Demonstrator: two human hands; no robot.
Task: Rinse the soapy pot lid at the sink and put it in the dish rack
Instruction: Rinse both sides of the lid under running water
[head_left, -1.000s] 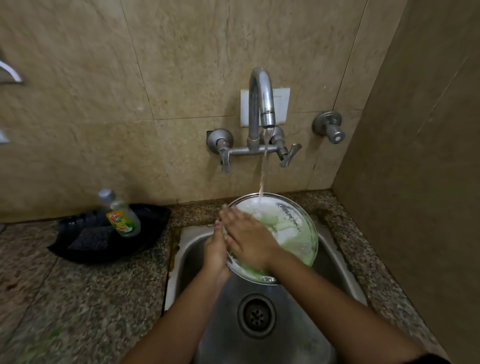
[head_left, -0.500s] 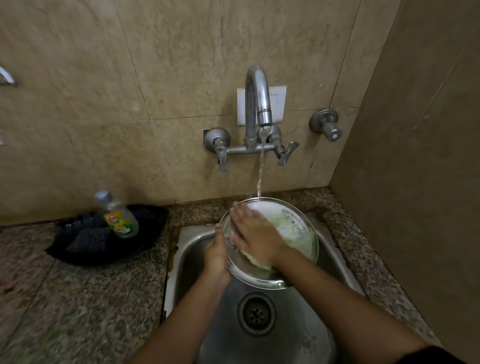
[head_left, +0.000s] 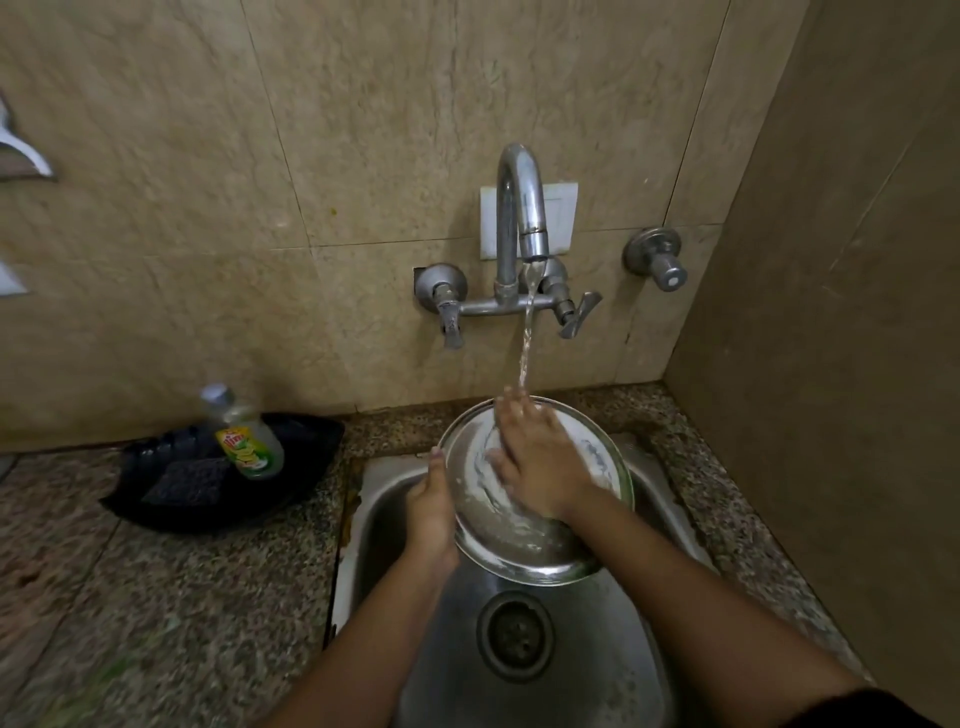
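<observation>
A round steel pot lid (head_left: 511, 540), streaked with white foam, is tilted over the steel sink (head_left: 384, 499). My left hand (head_left: 431, 512) grips its left rim. My right hand (head_left: 535, 460) lies flat on the lid's face with fingers spread, fingertips at the far rim. Water runs from the chrome tap (head_left: 522, 208) and lands on those fingertips and the top of the lid. No dish rack is in view.
A black tray (head_left: 291, 467) on the granite counter left of the sink holds a dish soap bottle (head_left: 244, 434) and a dark scrub pad (head_left: 184, 480). The sink drain (head_left: 515, 635) sits below the lid. A side wall closes the right.
My right hand has slid up the lid's face towards the far rim into the stream. The green-tinged foam has thinned to white streaks, and bare steel shows at the lower part.
</observation>
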